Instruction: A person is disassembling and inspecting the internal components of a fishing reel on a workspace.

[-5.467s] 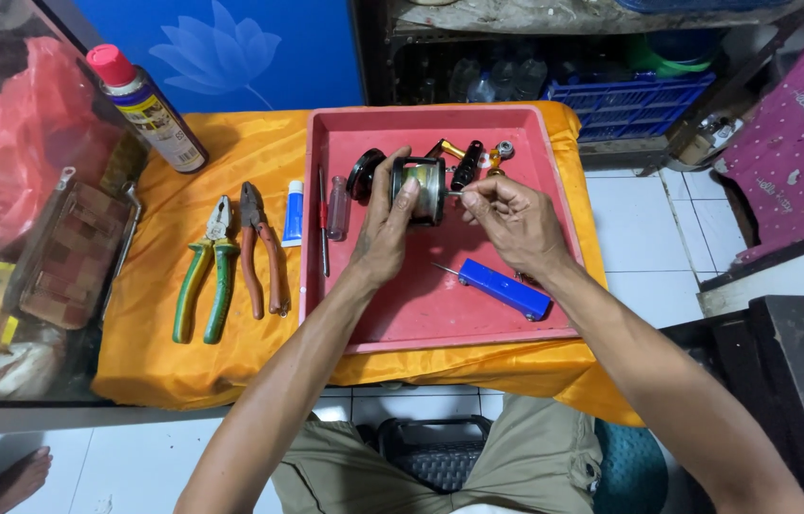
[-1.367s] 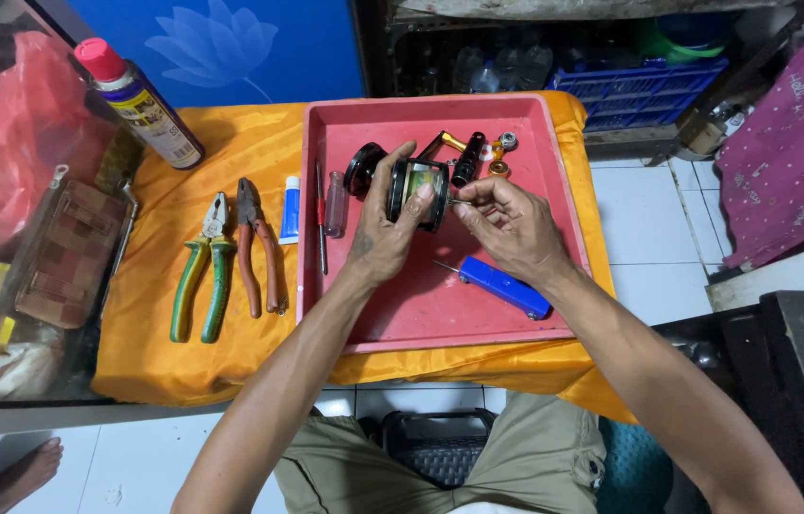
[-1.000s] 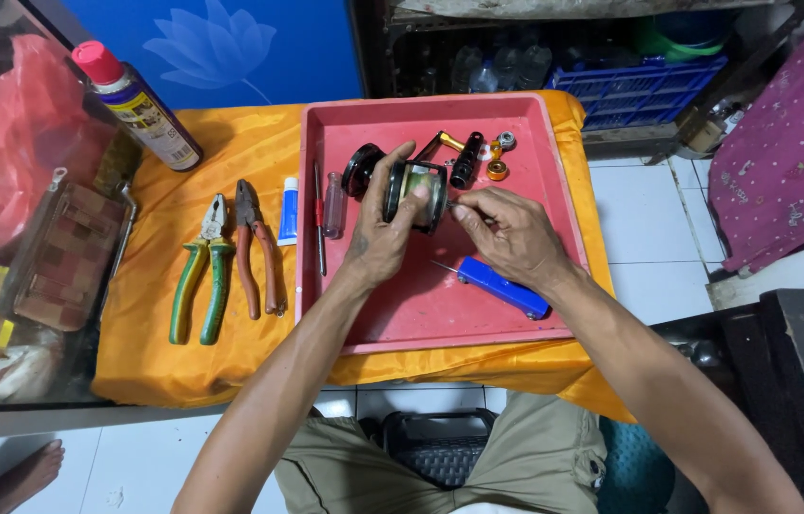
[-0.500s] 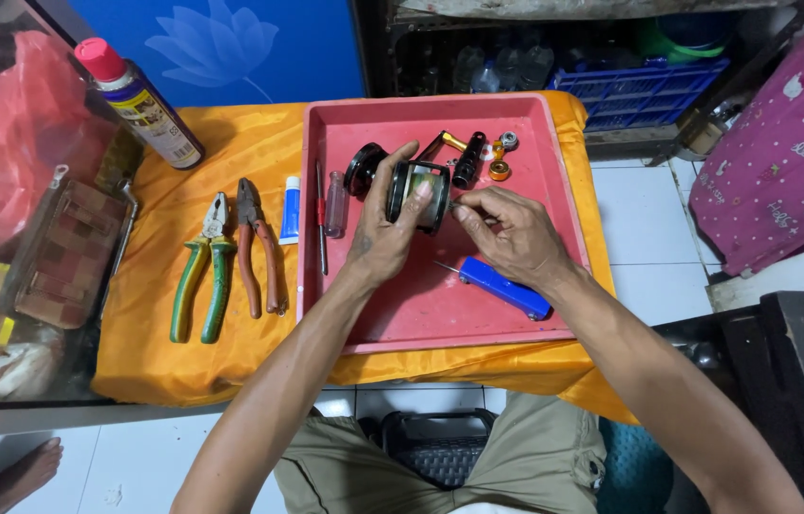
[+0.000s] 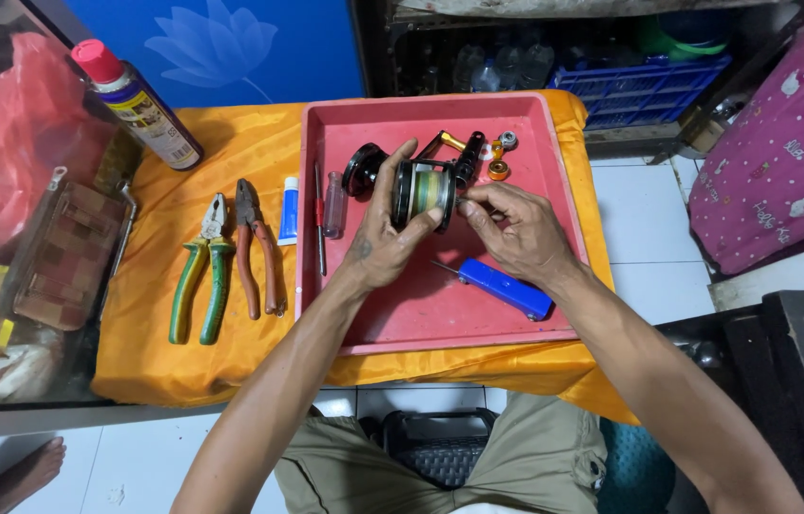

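Fishing reel (image 5: pixel 424 188), dark with greenish line on its spool, is held over the far half of the red tray (image 5: pixel 440 314), with the left hand (image 5: pixel 385 243) wrapped around it from the near side. Right hand (image 5: pixel 514 233) has its fingertips pinched together against the reel's right face. Nearer in the tray than the reel lies a blue-handled tool (image 5: pixel 502 287); left of the tray, two pairs of pliers (image 5: pixel 231 262) rest on the orange cloth (image 5: pixel 231 152).

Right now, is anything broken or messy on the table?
Nothing looks broken or spilled. The fishing reel is apart, its small parts loose in the red tray; the pliers lie neatly beside it.
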